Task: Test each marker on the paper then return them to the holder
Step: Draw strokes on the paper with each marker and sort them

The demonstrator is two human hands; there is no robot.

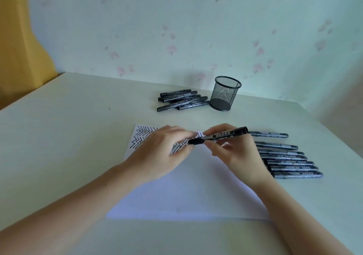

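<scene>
Above the paper (188, 186) with its zigzag lines, the right hand (233, 152) pinches the black marker (218, 135) by its barrel and the left hand (159, 154) pinches its cap end — the mesh holder (225, 93) stands far back on the desk (68, 136).

Looks like a room in a home. Pale floral wallpaper (176, 28) at twelve o'clock behind a plain white counter (68, 127); yellow curtain (17, 48) at ten o'clock.
</scene>
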